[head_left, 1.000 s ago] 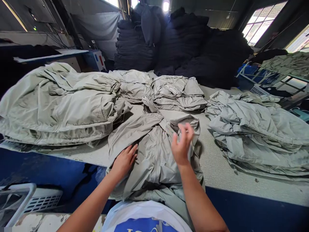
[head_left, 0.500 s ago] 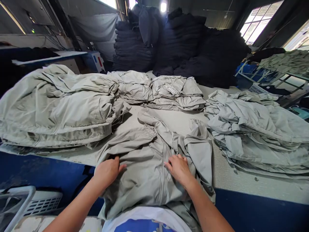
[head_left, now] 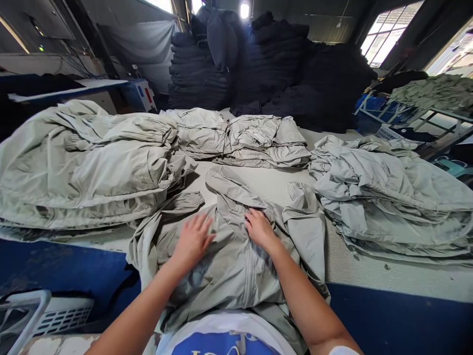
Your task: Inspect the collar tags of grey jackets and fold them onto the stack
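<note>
A light grey-green jacket (head_left: 229, 276) with a zip down its front lies on the table before me, its lower part hanging over the front edge towards my body. Its hood or collar points away from me, and one sleeve (head_left: 305, 222) stretches along the right. My left hand (head_left: 194, 237) is over the left chest of the jacket, fingers spread and slightly blurred, holding nothing. Near the top of the zip, my right hand (head_left: 259, 228) has its fingers bent and closed on the cloth by the collar. Its fingertips are partly hidden.
Piles of similar jackets stand on the left (head_left: 111, 167), at the back (head_left: 266, 140) and on the right (head_left: 391, 197) of the pale table (head_left: 354, 276). Tall dark garment stacks (head_left: 273, 69) rise behind. A white plastic basket (head_left: 64, 313) is at lower left.
My left hand has left the jacket's left side and moved up and inward, now spread. The left sleeve now lies out to the left. My right hand has slid up towards the collar.
</note>
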Motion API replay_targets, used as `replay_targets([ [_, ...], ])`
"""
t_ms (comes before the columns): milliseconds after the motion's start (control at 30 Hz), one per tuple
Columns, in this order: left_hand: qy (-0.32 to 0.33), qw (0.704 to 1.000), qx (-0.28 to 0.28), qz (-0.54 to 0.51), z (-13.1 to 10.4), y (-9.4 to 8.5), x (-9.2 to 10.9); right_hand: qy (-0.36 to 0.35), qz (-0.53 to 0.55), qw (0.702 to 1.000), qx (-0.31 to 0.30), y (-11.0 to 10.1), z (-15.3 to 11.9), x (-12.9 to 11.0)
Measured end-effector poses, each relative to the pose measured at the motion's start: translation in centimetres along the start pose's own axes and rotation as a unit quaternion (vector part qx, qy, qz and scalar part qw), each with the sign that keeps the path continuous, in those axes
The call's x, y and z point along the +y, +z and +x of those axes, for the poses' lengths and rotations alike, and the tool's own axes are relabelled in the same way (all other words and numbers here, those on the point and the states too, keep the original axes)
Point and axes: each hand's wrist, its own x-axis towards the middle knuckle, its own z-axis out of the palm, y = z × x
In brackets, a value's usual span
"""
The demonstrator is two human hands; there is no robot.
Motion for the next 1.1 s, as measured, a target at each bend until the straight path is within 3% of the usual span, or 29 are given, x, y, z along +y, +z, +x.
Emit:
replay_targets([
  [100, 0.043, 0.996, -0.073, -0.009, -0.4, 2.1, 2.3, -0.046, 0.017, 0.998, -0.047, 0.3, 1.3, -0.2],
  [233, 0.037, 0.996, -0.077, -0.015, -2.4, 4.2, 2.1, -0.037, 0.039, 0.996, -0.065, -2.2, 5.0, 1.5],
  [367, 0.052, 0.994, -0.092, -0.022, -4.4, 3.8, -0.1, 0.053, 0.053, 0.995, 0.060, -4.9, 7.7, 3.5],
  [467, 0.045, 0.989, -0.136, -0.017, -4.6, 2.4, -0.9, -0.004, 0.025, 0.998, 0.057, -3.5, 6.4, 3.5],
  [567, 0.034, 0.988, -0.149, -0.016, -3.2, 0.8, -0.3, -0.018, -0.032, 0.999, 0.017, 0.3, 3.4, 2.4],
  [633, 0.050, 0.991, -0.120, -0.027, -1.4, 0.1, 1.0, 0.020, -0.065, 0.998, 0.010, 2.3, 1.8, 1.5],
  [700, 0.091, 0.992, -0.079, -0.043, 0.9, -0.1, 2.7, 0.039, -0.078, 0.996, 0.008, 3.1, 1.2, 0.9],
  [867, 0.141, 0.987, -0.020, -0.075, 6.2, 2.9, 6.0, -0.015, -0.028, 0.998, 0.060, 1.7, 3.1, 0.5],
  [1000, 0.132, 0.988, 0.011, -0.081, 7.6, 5.5, 6.3, -0.013, 0.000, 0.992, 0.129, 2.4, 4.6, 1.2],
  [1100, 0.130, 0.985, 0.023, -0.112, 8.4, 5.5, 5.9, -0.013, 0.014, 0.986, 0.163, 3.5, 5.0, 1.8],
])
